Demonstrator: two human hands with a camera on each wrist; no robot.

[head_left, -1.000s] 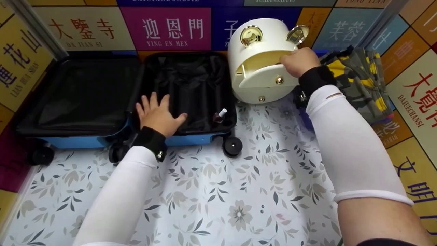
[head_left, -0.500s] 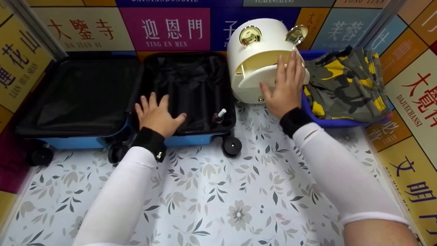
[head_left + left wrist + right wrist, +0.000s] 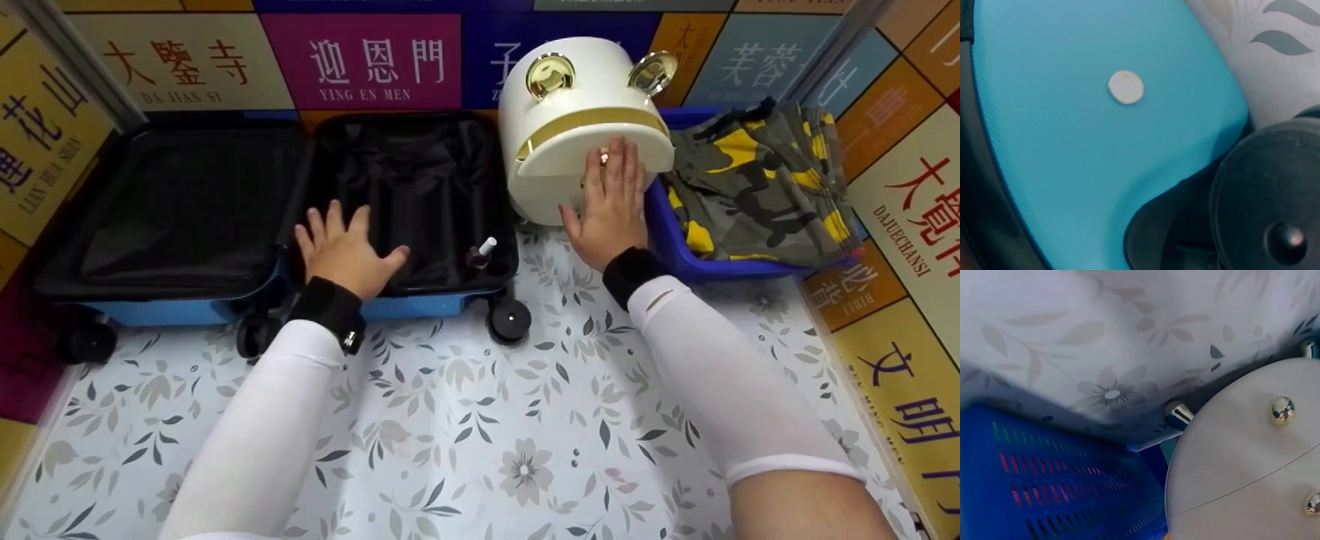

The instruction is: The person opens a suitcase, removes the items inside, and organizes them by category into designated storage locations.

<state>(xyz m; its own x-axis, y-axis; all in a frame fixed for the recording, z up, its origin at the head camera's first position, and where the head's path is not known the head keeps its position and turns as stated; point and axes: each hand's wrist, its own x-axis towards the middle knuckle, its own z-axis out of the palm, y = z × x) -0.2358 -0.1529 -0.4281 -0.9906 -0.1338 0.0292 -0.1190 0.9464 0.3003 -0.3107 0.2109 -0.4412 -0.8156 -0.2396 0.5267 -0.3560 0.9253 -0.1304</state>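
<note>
My right hand [image 3: 611,210] lies with straight fingers against the upper drawer front [image 3: 551,159] of a white round cabinet [image 3: 589,86] with gold ears. A narrow gap shows above that drawer. In the right wrist view, the round cabinet front [image 3: 1230,467] carries gold knobs; the hand itself is out of that view. My left hand [image 3: 346,255], fingers spread, is at the front edge of an opened blue suitcase [image 3: 427,306] with black lining. Inside its right half is a small dark bottle [image 3: 480,255] with a white cap, resembling nail polish.
Right of the cabinet stands a blue slotted basket [image 3: 694,262] with folded camouflage clothing [image 3: 757,195]. The suitcase has black wheels [image 3: 510,321] facing me. A flowered cloth [image 3: 480,420] covers the surface, and printed panels [image 3: 367,64] wall the back and sides.
My right hand has let go of the drawer's top edge and moved onto its front, fingers straightened. The drawer has slid inward, narrowing its opening. My left hand has stayed put.
</note>
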